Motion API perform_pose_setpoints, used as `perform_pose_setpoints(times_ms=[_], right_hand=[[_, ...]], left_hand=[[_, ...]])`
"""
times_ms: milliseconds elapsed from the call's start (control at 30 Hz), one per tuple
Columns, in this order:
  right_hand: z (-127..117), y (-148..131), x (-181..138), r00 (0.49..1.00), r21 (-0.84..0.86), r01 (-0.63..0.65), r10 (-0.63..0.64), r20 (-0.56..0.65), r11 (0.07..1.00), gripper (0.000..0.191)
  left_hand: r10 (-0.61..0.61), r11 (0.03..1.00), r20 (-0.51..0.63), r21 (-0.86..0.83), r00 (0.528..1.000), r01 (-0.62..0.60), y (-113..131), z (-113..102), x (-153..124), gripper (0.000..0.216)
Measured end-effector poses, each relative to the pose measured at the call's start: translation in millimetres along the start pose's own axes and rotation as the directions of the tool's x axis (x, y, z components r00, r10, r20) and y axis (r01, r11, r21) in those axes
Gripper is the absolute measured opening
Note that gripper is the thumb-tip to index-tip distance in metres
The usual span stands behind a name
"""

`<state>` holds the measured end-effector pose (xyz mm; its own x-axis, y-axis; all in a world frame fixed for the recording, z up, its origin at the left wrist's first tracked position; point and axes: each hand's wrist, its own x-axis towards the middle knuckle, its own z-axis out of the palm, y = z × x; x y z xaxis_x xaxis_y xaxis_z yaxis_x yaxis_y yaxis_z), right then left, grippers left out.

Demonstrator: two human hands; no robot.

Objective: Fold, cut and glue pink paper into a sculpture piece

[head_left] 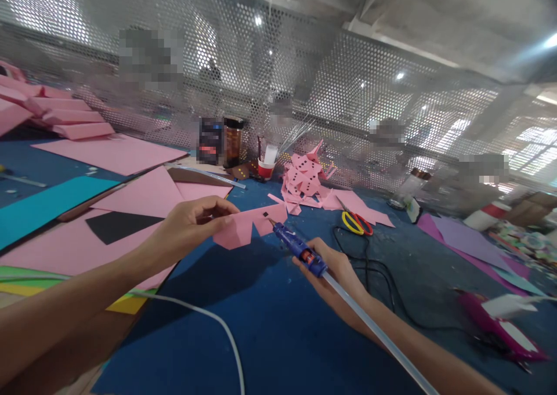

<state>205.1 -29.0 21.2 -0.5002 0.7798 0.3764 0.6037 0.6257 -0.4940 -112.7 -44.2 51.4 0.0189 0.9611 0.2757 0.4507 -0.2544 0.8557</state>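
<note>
My left hand (191, 224) pinches a pink cut paper shape (250, 224) with small black squares on it, held above the blue table (261, 325). My right hand (335, 270) grips a blue hot glue gun (298, 249) with a clear glue stick (374, 331) trailing out of its back. The gun's nozzle touches the pink shape near its right part.
Pink sheets (143, 195), a black cut piece (115, 225) and a teal sheet (39, 206) lie left. A pile of pink cut shapes (304, 180), yellow-and-red scissors (357, 222), a red cup (265, 167), jars (232, 141), a black cable (383, 273) and purple paper (465, 238) lie beyond. A perforated metal screen (348, 93) backs the table.
</note>
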Motion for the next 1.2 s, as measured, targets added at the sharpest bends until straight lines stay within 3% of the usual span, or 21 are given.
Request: perform_pose_setpoints(times_ms=[967, 1200], right_hand=[[2, 5, 0, 1.000, -0.005, -0.017, 0.017, -0.014, 1.000, 0.014], [-3, -8, -1, 0.999, 0.050, -0.049, 0.050, -0.001, 0.998, 0.007]], left_hand=[[0.017, 1.000, 0.006, -0.001, 1.000, -0.017, -1, -1, 0, 0.031], [-0.002, 1.000, 0.003, -0.030, 1.000, 0.002, -1, -1, 0, 0.032]])
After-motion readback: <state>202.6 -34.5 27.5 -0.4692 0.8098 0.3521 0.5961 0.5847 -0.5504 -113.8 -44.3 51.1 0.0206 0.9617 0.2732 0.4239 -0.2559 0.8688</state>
